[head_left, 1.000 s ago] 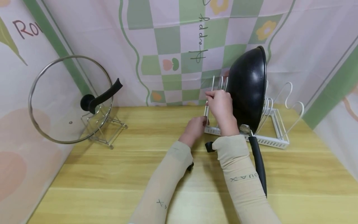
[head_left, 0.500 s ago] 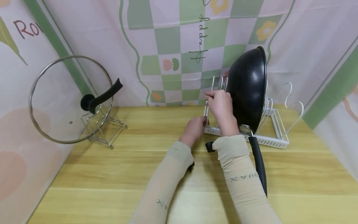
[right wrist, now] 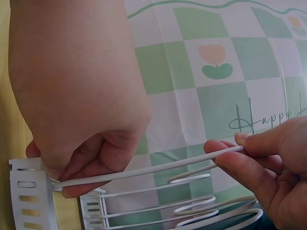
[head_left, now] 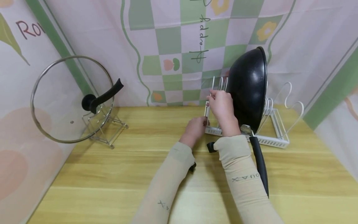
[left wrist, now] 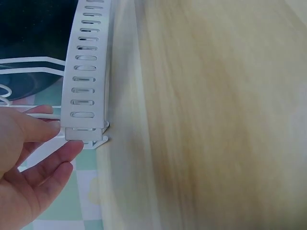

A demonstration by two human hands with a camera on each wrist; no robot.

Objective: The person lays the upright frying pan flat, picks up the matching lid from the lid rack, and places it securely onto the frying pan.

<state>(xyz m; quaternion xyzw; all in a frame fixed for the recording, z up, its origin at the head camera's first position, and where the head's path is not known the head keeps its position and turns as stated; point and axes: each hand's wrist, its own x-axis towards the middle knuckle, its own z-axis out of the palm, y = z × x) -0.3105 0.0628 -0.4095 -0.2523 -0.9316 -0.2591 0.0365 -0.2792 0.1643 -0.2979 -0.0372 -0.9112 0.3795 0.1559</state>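
A white slotted pot rack (head_left: 272, 142) with upright wire dividers stands on the table. My left hand (head_left: 193, 130) grips the left end of its front rail; in the left wrist view its thumb and fingers (left wrist: 53, 167) lie around that end. Higher up, my right hand (head_left: 222, 105) pinches a white wire divider (right wrist: 148, 171) between thumb and fingers, as the right wrist view shows. A black wok (head_left: 248, 90) stands on edge in the rack, just right of my right hand. Its black handle (head_left: 258, 165) slants down past my right forearm.
At the left, a glass lid (head_left: 44, 126) with a black handle (head_left: 107, 95) leans upright in a small wire stand (head_left: 104, 132). A patterned cloth wall (head_left: 167, 37) closes off the back of the wooden table (head_left: 126, 177).
The fingertips of my right hand have shifted slightly right along with the wire. My left hand keeps its place. The wok, rack and lid stay where they were.
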